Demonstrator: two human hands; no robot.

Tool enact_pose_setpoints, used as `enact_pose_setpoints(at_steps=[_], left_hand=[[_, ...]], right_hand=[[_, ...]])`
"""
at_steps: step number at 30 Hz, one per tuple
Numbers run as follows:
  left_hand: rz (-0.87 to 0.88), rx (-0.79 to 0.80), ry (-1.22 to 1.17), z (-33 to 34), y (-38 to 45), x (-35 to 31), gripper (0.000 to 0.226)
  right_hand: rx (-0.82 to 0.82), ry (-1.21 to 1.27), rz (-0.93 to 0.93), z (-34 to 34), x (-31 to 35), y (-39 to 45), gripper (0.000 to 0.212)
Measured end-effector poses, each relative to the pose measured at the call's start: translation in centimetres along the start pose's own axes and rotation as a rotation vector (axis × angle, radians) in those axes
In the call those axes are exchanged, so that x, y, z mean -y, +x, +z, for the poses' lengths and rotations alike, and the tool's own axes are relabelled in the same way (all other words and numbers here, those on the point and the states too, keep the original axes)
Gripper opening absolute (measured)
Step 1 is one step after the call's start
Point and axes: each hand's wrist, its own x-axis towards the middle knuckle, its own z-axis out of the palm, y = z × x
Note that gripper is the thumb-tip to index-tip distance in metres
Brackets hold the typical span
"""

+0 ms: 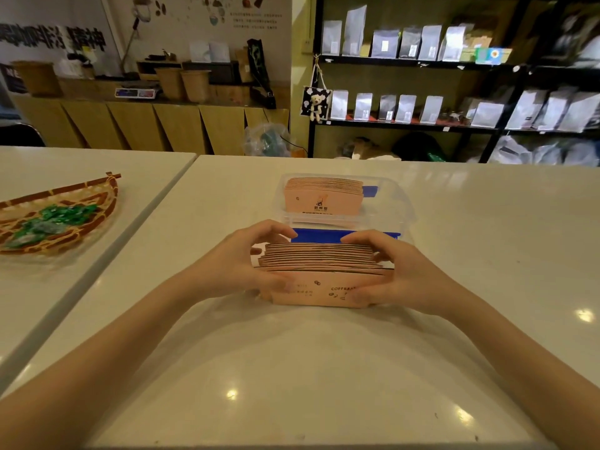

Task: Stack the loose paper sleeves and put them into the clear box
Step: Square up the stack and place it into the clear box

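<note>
A stack of pink paper sleeves [321, 264] stands on edge on the white table, just in front of the clear box [394, 203]. My left hand [240, 267] clasps the stack's left end and my right hand [399, 271] clasps its right end. The sleeves' top edges are uneven. Inside the clear box a second bundle of pink sleeves [323, 198] stands upright at the left side. A blue clip [328, 236] on the box's near rim shows between my fingertips.
A woven bamboo basket [97, 203] holding green wrapped candies lies on the adjoining table at the left. A seam [156, 209] runs between the two tables. Black shelves with silver bags stand behind the table at the right.
</note>
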Motion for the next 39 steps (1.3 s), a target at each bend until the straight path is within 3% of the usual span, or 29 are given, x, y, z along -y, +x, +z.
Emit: enact_pose_setpoints(at_steps=[16, 21, 26, 29, 35, 39], left_hand=[[0.002, -0.003, -0.233, 1.9, -0.9, 1.8, 0.073], [0.04, -0.108, -0.238, 3.3, -0.7, 1.6, 0.079], [0.027, -0.208, -0.209, 3.6, -0.6, 1.6, 0.062], [0.053, -0.246, -0.217, 3.6, -0.4, 1.3, 0.061], [0.056, -0.178, -0.153, 3.3, -0.6, 1.8, 0.076], [0.04, -0.166, -0.158, 3.1, -0.7, 1.9, 0.088]], right_hand=[[-0.074, 0.439, 0.099, 1.2, -1.4, -0.1, 0.076], [-0.157, 0.441, 0.077, 3.1, -0.4, 0.0, 0.09], [-0.181, 0.355, 0.068, 2.8, -0.2, 0.1, 0.067], [-0.228, 0.348, 0.051, 2.6, -0.3, 0.1, 0.067], [-0.141, 0.297, 0.068, 2.2, -0.7, 0.2, 0.078], [-0.109, 0.318, 0.093, 1.6, -0.8, 0.1, 0.074]])
